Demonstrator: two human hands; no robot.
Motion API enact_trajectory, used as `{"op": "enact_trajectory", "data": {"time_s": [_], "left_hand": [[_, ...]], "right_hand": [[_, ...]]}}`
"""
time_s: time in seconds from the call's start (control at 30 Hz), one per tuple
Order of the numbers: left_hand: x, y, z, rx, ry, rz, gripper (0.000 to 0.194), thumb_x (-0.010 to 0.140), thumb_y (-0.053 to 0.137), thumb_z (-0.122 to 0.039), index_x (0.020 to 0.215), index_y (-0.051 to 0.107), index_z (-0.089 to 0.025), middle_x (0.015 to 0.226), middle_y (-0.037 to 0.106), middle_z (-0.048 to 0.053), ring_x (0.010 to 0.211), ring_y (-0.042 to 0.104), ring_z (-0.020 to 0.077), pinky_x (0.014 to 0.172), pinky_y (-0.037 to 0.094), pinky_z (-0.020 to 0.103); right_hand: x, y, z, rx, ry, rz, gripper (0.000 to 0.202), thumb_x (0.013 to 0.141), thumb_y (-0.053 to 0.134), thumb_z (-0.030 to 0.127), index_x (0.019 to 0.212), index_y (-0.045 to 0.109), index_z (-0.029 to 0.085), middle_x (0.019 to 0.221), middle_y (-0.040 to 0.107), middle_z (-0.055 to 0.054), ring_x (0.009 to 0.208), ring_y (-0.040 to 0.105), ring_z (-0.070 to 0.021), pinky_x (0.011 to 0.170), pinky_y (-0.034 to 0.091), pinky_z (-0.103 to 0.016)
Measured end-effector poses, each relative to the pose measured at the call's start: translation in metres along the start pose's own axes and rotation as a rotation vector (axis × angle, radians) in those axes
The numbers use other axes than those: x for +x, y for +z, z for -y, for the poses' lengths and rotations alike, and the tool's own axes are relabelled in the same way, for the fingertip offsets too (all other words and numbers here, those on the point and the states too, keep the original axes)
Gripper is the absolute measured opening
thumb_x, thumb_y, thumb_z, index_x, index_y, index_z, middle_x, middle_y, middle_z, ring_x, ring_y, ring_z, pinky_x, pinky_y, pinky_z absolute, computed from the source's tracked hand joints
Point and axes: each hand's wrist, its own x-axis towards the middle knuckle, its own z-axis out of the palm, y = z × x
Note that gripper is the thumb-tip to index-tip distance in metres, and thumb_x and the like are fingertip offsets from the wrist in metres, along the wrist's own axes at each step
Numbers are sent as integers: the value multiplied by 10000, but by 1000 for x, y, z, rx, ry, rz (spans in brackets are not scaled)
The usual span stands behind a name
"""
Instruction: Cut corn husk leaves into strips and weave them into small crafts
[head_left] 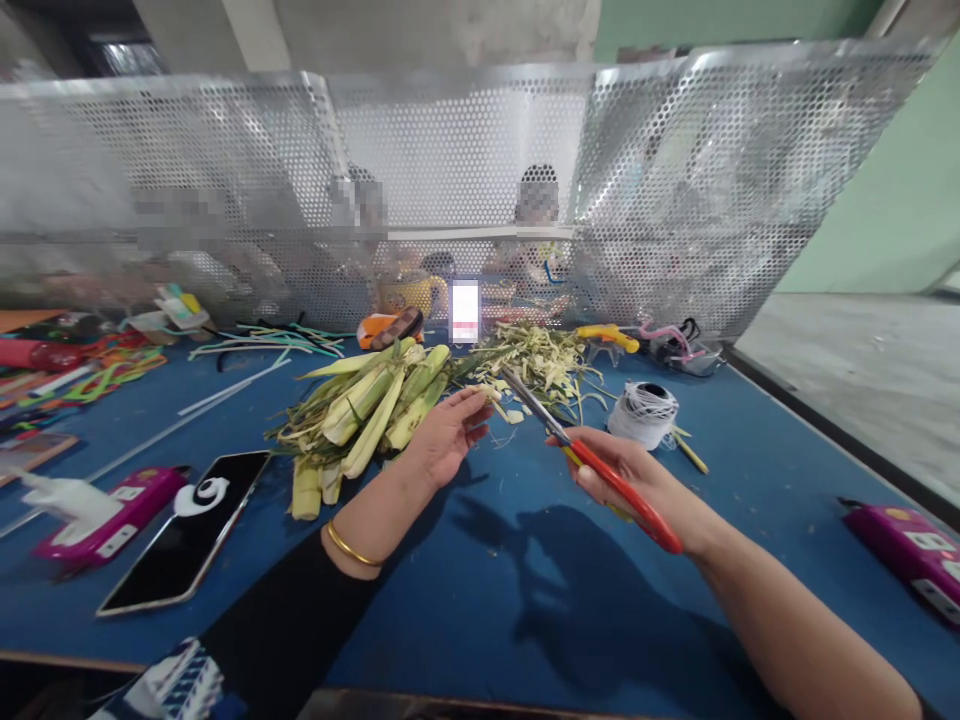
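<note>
At twelve o'clock on the table (420,610), shavings (544,355) lie heaped, seemingly untrimmed stalks (367,400) remain at eleven, left hand (448,432) pinching a pale scrap (491,393), right hand (645,478) gripping scissors (626,492).

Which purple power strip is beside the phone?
The left power strip, beside the phone; the right power strip lies far right on the table.

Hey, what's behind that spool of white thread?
Beyond the spool, toward the perforated screen, lie a yellow object and a clear plastic item. A green stalk pokes out at its right. Whatever it covers can't be seen.
</note>
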Motion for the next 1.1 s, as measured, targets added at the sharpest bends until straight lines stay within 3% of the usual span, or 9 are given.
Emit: {"op": "enact_trajectory", "data": {"time_s": [0.13, 0.33, 0.47, 0.67, 1.1], "left_hand": [[1, -1, -2, -59, 19, -52, 130, 738, 745, -185, 774, 620, -175, 730, 643, -28, 609, 585, 61, 533, 439, 167], [2, 0, 2, -15, 204, -23, 187, 714, 760, -246, 775, 603, -166, 722, 644, -18, 615, 571, 69, 610, 465, 193], [3, 0, 5, 2, 232, -13, 235, 674, 786, -258, 801, 612, -162, 736, 660, -12, 671, 610, 89, 698, 479, 224], [3, -1, 9, 29, 226, 27, 320, 613, 827, -302, 815, 625, -159, 759, 678, -5, 684, 631, 107, 719, 473, 248], [4, -1, 9, 53, 219, 16, 346, 591, 840, -314, 825, 634, -165, 773, 696, 1, 687, 637, 106, 712, 478, 239]], "right_hand": [[-1, 1, -3, -43, 74, 79, 531, 776, 639, 607, 1062, 580, 162, 676, 377, 51, 560, 294, -81, 481, 246, -227], [-1, 3, -7, -67, 129, 113, 470, 795, 617, 599, 997, 591, 176, 665, 384, 44, 558, 306, -87, 473, 250, -225], [1, 4, -7, -120, 125, 19, 446, 777, 632, 589, 940, 621, 175, 645, 410, 40, 548, 332, -89, 467, 284, -221], [3, 5, -10, -230, 81, -127, 415, 758, 660, 539, 967, 685, 181, 679, 578, 4, 624, 497, -143, 550, 409, -249], [4, 3, -11, -291, 69, -154, 383, 774, 644, 524, 938, 712, 184, 670, 597, -10, 649, 531, -171, 560, 430, -261]]}}
